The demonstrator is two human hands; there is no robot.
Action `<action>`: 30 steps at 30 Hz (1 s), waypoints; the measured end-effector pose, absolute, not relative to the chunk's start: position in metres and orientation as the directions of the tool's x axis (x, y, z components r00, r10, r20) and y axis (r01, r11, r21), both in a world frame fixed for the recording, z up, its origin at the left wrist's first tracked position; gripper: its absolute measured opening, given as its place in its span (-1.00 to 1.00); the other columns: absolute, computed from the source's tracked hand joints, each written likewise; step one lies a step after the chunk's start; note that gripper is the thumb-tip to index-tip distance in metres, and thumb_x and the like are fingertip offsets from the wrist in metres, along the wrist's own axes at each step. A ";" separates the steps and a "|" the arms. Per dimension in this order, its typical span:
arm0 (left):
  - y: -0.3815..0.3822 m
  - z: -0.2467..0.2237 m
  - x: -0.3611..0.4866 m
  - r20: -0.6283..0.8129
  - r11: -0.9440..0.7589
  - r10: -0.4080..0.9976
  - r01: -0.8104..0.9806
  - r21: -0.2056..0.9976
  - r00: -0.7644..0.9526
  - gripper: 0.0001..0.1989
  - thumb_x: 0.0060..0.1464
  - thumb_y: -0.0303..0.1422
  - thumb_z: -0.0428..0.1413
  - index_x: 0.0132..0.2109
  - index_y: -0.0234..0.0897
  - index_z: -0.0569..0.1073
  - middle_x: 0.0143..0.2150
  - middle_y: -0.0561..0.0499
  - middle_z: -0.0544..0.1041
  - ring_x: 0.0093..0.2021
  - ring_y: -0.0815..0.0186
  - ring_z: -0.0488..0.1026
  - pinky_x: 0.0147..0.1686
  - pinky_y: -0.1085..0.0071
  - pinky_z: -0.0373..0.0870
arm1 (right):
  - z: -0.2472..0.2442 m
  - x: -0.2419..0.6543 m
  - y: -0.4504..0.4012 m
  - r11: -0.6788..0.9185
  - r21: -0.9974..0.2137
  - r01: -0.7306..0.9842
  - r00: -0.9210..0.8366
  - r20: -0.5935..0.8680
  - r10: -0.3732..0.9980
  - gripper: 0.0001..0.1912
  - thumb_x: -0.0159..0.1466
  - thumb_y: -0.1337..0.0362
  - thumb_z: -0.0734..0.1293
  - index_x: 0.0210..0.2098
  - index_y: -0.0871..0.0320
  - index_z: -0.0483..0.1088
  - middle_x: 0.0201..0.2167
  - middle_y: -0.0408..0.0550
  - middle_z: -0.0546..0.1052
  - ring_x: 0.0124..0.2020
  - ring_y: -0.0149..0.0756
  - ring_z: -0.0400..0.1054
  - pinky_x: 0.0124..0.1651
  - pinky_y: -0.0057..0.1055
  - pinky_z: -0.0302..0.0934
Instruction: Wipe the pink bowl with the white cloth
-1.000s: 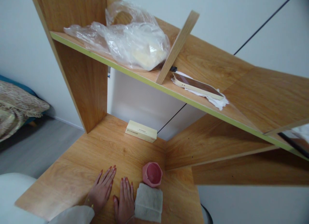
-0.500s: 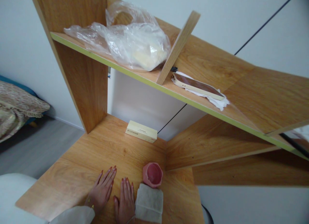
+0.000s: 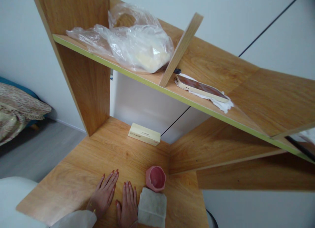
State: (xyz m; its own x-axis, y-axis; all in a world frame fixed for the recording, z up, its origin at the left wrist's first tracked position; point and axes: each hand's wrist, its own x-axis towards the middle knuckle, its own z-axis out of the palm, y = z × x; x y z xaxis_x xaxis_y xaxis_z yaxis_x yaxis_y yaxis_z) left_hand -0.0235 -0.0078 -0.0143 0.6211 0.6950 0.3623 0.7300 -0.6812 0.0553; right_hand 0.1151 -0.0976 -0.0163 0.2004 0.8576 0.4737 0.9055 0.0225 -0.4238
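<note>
Both hands rest palm down on the wooden desk (image 3: 73, 175). My left hand (image 3: 103, 193) lies flat, fingers stretched out, holding nothing. My right hand (image 3: 128, 205) is flat beside it, fingers extended and thumb apart, with nothing in it. Just right of the right hand is a folded grey cloth (image 3: 152, 207), its left edge close to the fingers. A pink faceted pot (image 3: 156, 178) stands directly behind the cloth. Farther back, a long cream-coloured box (image 3: 144, 134) lies near the desk's rear edge.
Above the desk runs a shelf (image 3: 103, 61) with a clear plastic bag (image 3: 140, 41), an upright divider (image 3: 182, 49) and a phone (image 3: 201, 87) on white tissue. A wooden side panel (image 3: 85, 87) rises at left. A white chair (image 3: 19, 198) is at lower left.
</note>
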 end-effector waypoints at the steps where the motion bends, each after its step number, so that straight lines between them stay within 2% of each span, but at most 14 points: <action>1: -0.008 -0.014 -0.024 0.346 -0.680 0.702 0.731 0.065 0.622 -0.39 0.19 -0.42 -0.22 0.37 -0.23 -0.06 0.25 0.00 0.33 0.25 0.32 0.23 0.28 0.30 -0.12 | -0.017 0.115 -0.098 0.022 -0.419 0.908 0.197 0.473 0.859 -0.45 0.36 0.07 0.06 0.30 0.04 0.04 0.14 -0.06 0.39 0.16 -0.17 0.26 0.24 -0.11 0.08; 6: -0.008 -0.015 -0.024 0.295 -0.669 0.727 0.735 0.106 0.620 -0.40 0.20 -0.41 -0.23 0.38 -0.18 -0.09 0.25 0.03 0.33 0.23 0.32 0.26 0.25 0.33 -0.01 | -0.014 0.116 -0.098 0.020 -0.407 0.913 0.178 0.443 0.879 -0.42 0.35 0.07 0.09 0.32 0.04 -0.01 0.16 -0.03 0.37 0.16 -0.15 0.25 0.23 -0.07 0.09; 16: -0.007 -0.010 -0.023 0.352 -0.675 0.709 0.732 0.088 0.611 -0.40 0.23 -0.40 -0.25 0.38 -0.18 -0.17 0.23 0.03 0.36 0.22 0.32 0.27 0.23 0.34 0.01 | -0.015 0.116 -0.097 0.020 -0.438 0.899 0.200 0.450 0.870 -0.44 0.34 0.08 0.10 0.30 0.03 0.04 0.14 -0.04 0.39 0.15 -0.14 0.27 0.23 -0.07 0.09; 23: -0.008 -0.013 -0.023 0.370 -0.676 0.704 0.732 0.085 0.606 -0.39 0.22 -0.40 -0.24 0.38 -0.22 -0.19 0.24 0.00 0.35 0.23 0.32 0.26 0.27 0.32 -0.09 | -0.013 0.117 -0.097 0.039 -0.421 0.906 0.174 0.456 0.873 -0.44 0.35 0.09 0.08 0.31 0.06 0.02 0.15 -0.03 0.38 0.16 -0.15 0.26 0.23 -0.09 0.09; 27: -0.008 -0.014 -0.023 0.323 -0.671 0.723 0.732 0.117 0.611 -0.40 0.22 -0.39 -0.24 0.38 -0.20 -0.14 0.25 0.00 0.34 0.23 0.32 0.26 0.27 0.33 -0.07 | -0.015 0.118 -0.098 0.034 -0.403 0.915 0.161 0.439 0.884 -0.42 0.34 0.09 0.09 0.32 0.06 0.00 0.14 -0.02 0.39 0.16 -0.14 0.26 0.22 -0.08 0.10; 30: -0.009 -0.014 -0.023 0.345 -0.675 0.715 0.730 0.111 0.608 -0.40 0.22 -0.40 -0.24 0.38 -0.20 -0.15 0.25 0.00 0.33 0.24 0.31 0.25 0.28 0.32 -0.08 | -0.018 0.118 -0.098 0.038 -0.392 0.919 0.157 0.454 0.877 -0.42 0.34 0.08 0.09 0.32 0.06 -0.01 0.14 -0.03 0.39 0.15 -0.14 0.27 0.22 -0.08 0.11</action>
